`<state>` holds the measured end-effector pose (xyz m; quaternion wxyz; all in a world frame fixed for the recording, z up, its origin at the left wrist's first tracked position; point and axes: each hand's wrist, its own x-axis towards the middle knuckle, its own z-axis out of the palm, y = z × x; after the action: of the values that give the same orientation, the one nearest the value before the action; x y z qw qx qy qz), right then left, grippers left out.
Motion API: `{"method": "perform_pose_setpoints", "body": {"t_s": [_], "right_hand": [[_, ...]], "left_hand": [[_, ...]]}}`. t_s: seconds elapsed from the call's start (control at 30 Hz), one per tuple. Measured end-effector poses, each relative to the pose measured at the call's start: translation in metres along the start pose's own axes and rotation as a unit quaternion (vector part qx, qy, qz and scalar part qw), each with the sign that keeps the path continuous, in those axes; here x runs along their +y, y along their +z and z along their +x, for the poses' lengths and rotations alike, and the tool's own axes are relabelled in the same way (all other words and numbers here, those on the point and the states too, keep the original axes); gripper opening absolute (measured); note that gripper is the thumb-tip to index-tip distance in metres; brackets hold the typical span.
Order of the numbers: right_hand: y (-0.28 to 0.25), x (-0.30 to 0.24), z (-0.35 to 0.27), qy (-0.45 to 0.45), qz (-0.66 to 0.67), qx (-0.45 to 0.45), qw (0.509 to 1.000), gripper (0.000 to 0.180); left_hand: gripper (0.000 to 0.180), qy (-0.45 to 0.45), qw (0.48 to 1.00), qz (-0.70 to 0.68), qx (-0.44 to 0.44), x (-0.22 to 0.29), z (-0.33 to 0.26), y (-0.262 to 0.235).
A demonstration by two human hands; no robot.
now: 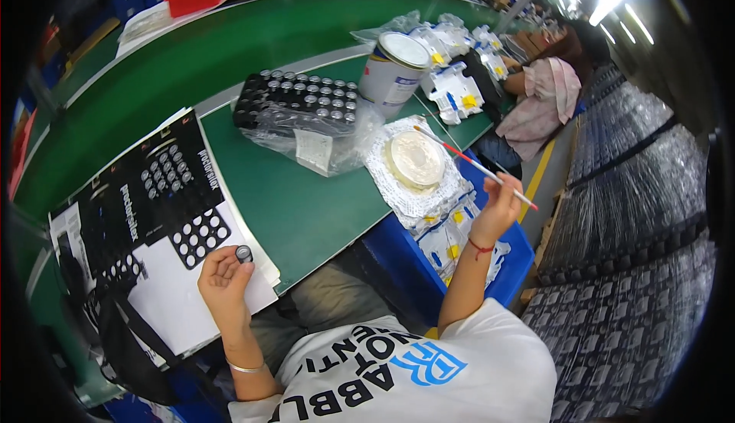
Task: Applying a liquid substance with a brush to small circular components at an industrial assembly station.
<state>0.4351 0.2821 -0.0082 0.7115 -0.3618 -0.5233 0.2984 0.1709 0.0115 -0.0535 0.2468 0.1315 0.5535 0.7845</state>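
Note:
My left hand pinches a small round dark knob with a grey face between thumb and fingers, just above the edge of a white sheet. In my right hand is a thin paintbrush with a red and white handle, gripped near its rear end. The brush's tip points toward a round tub of cream-coloured paste, over its far edge; whether it touches the paste I cannot tell. The tub rests on a crumpled white cloth. Black trays of silver-topped knobs stand farther back, partly wrapped in clear plastic.
Black printed cardboard sheets lie at left on the green table. A large paint can stands beyond the tub. White plastic housings fill a blue bin below my right arm; more lie near another person. Wrapped stacks line the right.

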Motion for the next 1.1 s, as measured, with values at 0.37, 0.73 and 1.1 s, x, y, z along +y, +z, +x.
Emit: {"method": "perform_pose_setpoints", "body": {"t_s": [0.37,0.73,1.1], "right_hand": [[0.049,-0.020,-0.106,0.220,0.382,-0.254,0.861,0.023],[0.068,-0.027,-0.126,0.129,0.333,-0.353,0.865,0.022],[0.071,-0.027,-0.125,0.097,0.309,-0.374,0.869,0.020]], "left_hand": [[0.021,-0.041,0.991,-0.124,0.001,-0.001,0.006,-0.011],[0.020,-0.035,0.990,-0.137,-0.023,0.001,0.002,-0.015],[0.019,-0.026,0.988,-0.148,-0.032,-0.001,0.004,-0.016]]}}
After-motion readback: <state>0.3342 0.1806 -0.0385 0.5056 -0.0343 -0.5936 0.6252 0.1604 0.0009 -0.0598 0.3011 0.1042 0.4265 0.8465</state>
